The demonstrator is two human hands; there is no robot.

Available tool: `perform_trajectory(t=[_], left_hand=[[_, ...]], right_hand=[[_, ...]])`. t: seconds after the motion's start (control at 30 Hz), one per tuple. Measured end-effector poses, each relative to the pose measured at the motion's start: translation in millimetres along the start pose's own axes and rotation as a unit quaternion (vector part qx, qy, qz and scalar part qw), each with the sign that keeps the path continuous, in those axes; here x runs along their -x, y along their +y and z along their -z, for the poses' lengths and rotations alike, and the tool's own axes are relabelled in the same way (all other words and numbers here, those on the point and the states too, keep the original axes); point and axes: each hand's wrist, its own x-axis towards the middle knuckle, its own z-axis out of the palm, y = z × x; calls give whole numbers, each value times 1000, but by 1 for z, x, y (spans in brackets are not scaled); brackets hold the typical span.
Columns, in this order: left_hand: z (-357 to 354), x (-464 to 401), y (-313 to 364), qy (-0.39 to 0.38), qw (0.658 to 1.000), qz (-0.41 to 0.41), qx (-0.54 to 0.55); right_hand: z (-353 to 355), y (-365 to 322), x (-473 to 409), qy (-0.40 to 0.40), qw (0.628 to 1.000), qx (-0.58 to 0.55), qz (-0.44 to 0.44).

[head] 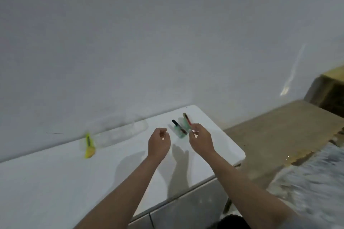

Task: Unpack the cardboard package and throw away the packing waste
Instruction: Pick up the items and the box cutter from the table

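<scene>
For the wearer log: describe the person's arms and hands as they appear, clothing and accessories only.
Both forearms are bare up to the frame's bottom edge: no sleeves show. The left hand and right hand wear no gloves, and no watch, bracelet or ring is visible. The picture is blurred, so small items on the fingers could go unseen.

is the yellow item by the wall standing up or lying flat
Lying flat: the yellow item rests lengthwise on the white table near the wall, inside what looks like a clear wrapper. Neither hand touches it.
</scene>
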Motion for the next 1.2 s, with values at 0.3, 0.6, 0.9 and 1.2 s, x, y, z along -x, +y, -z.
perform_trajectory(t=[0.3, 0.6, 0.9, 1.2], left_hand=[[164, -80, -108, 234, 952, 30, -196], [197, -130, -158, 133, 973, 18, -187], [174, -138, -165, 151, 980, -14, -126], [167, -139, -168, 170, 976, -23, -132]], right_hand=[[-118, -7, -67, -10, 968, 250, -6], [-115, 31, -106, 9, 913, 378, -154], [-118, 42, -112, -13, 911, 412, -15], [-154, -5, -111, -20, 963, 231, 137]])
